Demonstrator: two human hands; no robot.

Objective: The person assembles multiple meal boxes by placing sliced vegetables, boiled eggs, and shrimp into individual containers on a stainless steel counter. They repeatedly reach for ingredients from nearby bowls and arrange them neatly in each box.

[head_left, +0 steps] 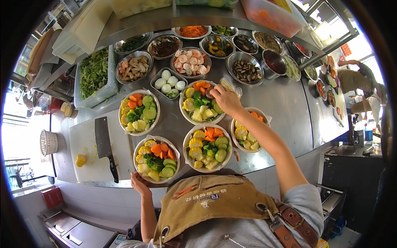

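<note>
My right hand [225, 99] reaches over the far middle salad bowl [194, 120], fingers pinched on a small brown piece of food [209, 91] at its rim. That bowl holds corn, carrot, broccoli, potato and cucumber. At the table's front edge, my left hand [140, 184] is open beside the near left salad bowl [136, 159], its fingers partly hidden. Similar fillings lie in the far left bowl [156, 120], the near middle bowl [225, 163] and the right bowl [268, 117], which my right forearm partly covers. A clear plastic bag [235, 88] lies behind my right hand.
On the left, a white cutting board [82, 140] carries a cleaver [103, 136] and a corn piece [80, 160]. Boiled eggs [166, 75], shrimp [191, 62], chicken [134, 68] and a tub of greens [113, 89] stand behind the bowls. Another person [359, 78] works at far right.
</note>
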